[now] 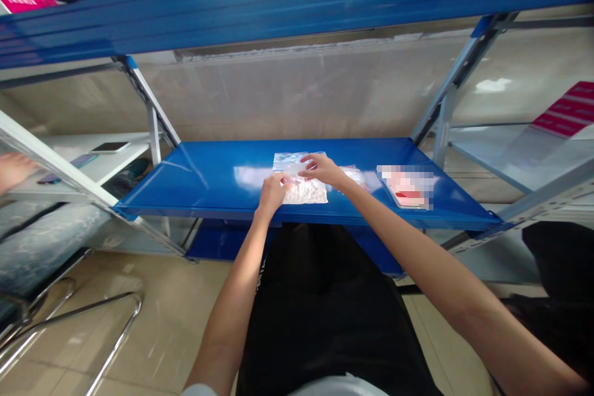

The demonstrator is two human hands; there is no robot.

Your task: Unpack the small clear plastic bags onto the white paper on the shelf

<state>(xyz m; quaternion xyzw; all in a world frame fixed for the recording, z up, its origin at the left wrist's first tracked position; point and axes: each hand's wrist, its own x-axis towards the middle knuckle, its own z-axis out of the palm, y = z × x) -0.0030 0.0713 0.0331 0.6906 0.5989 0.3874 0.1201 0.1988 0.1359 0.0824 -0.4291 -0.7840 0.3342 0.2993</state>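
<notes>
A clear plastic bag (pixel 309 193) lies flat on the blue metal shelf (pixel 213 179) in front of me. My left hand (pixel 271 193) is at the bag's left side, thumb and fingers closed on its edge. Over the bag's upper right part is my right hand (pixel 322 170), its fingers curved and apart, with the tips close to a pale translucent patch whose nature I cannot make out. Just right of that hand is another clear, pinkish plastic packet (pixel 355 178), partly hidden by my forearm.
A phone-like object (pixel 411 198), partly blurred out, lies at the shelf's right. An upper blue beam (pixel 297 6) crosses above. At left, a phone (pixel 110 147) rests on a white shelf near another person's hand (pixel 16 170). Metal posts stand at both sides.
</notes>
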